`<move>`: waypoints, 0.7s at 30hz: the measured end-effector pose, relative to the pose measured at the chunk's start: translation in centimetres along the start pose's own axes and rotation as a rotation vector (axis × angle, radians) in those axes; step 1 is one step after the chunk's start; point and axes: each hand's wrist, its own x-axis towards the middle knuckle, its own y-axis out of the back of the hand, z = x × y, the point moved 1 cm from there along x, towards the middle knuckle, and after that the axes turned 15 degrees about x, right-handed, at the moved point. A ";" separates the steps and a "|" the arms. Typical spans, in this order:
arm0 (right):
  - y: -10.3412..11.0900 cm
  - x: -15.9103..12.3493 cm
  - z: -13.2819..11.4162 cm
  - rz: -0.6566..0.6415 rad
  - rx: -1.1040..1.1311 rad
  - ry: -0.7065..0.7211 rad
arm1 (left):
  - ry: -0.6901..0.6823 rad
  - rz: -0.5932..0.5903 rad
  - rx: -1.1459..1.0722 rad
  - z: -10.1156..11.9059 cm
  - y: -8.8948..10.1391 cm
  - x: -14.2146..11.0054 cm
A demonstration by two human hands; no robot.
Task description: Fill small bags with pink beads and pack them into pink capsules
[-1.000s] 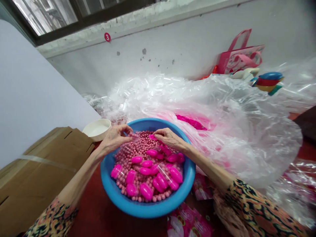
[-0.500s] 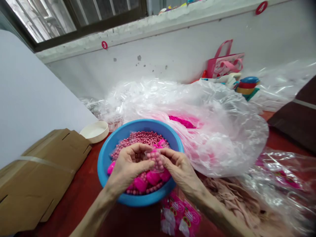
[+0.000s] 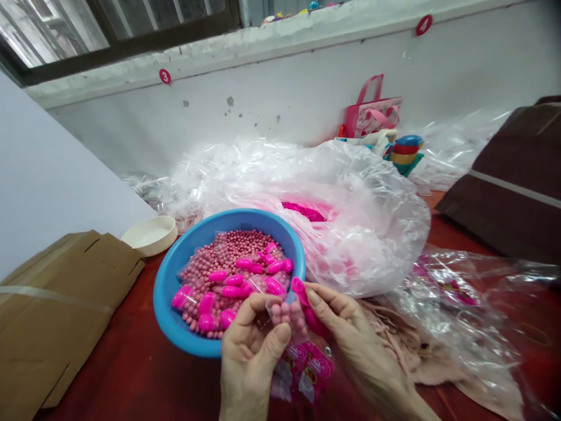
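Observation:
My left hand (image 3: 256, 351) pinches a small clear bag of pink beads (image 3: 287, 316) between thumb and fingers. In my right hand (image 3: 355, 333) is a hot-pink plastic piece (image 3: 305, 301), held close against the bag's right side; its full shape is partly covered by my fingers. Both hands are just off the front right of a blue basin (image 3: 163, 298). Loose pink beads (image 3: 239, 242), small clear bags and several hot-pink plastic pieces (image 3: 234, 290) fill the basin. Printed pink packets (image 3: 313, 365) lie on the red table beneath my hands.
Large clear plastic bags (image 3: 368, 210) with pink contents spread behind the basin. Flattened cardboard (image 3: 65, 316) and a round white dish (image 3: 151, 235) are on the left. Brown cloth (image 3: 412, 345), clear packaging (image 3: 464, 316) and a dark box (image 3: 508, 181) lie right.
Both hands have moved from above the basin toward its front right, with the bag of beads. My right hand now holds a hot-pink piece. The view has shifted right.

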 end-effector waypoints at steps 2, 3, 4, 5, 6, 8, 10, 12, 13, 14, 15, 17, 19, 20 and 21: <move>0.8 -0.4 -0.7 0.020 0.113 -0.111 | 0.066 -0.014 -0.027 -0.8 -0.4 -0.8; 1.3 -0.5 -1.0 0.022 0.152 -0.146 | 0.083 -0.032 -0.032 -1.2 -0.6 -1.1; 1.7 -0.6 -1.3 0.020 0.179 -0.168 | 0.089 -0.056 -0.031 -1.7 -0.8 -1.4; 2.1 -0.7 -1.6 0.020 0.200 -0.178 | 0.091 -0.081 -0.025 -2.2 -1.0 -1.6; 2.6 -0.9 -1.9 0.019 0.217 -0.181 | 0.096 -0.104 -0.016 -2.8 -1.2 -1.8; 3.3 -1.0 -2.2 0.017 0.245 -0.182 | 0.110 -0.145 0.003 -3.9 -1.3 -2.1; 3.9 -1.3 -2.4 0.003 0.264 -0.187 | 0.121 -0.167 0.035 -4.9 -1.4 -2.3; 4.2 -1.4 -2.4 -0.010 0.279 -0.174 | 0.113 -0.167 0.097 -5.7 -1.3 -2.6; 4.3 -1.5 -2.3 -0.009 0.281 -0.163 | 0.101 -0.163 0.142 -6.0 -1.3 -2.6; 4.4 -1.5 -2.3 -0.003 0.279 -0.149 | 0.088 -0.156 0.198 -6.2 -1.3 -2.7; 4.5 -1.5 -2.1 0.009 0.270 -0.134 | 0.074 -0.148 0.259 -6.4 -1.3 -2.8; 4.5 -1.5 -1.9 0.036 0.244 -0.116 | 0.053 -0.125 0.379 -6.6 -1.3 -2.9; 4.4 -1.6 -1.6 0.065 0.224 -0.095 | 0.034 -0.096 0.463 -6.8 -1.3 -2.9; 4.4 -1.6 -1.4 0.080 0.212 -0.078 | 0.024 -0.082 0.486 -6.8 -1.2 -2.9; 4.3 -1.7 -1.3 0.096 0.193 -0.055 | 0.015 -0.071 0.498 -6.9 -1.2 -2.9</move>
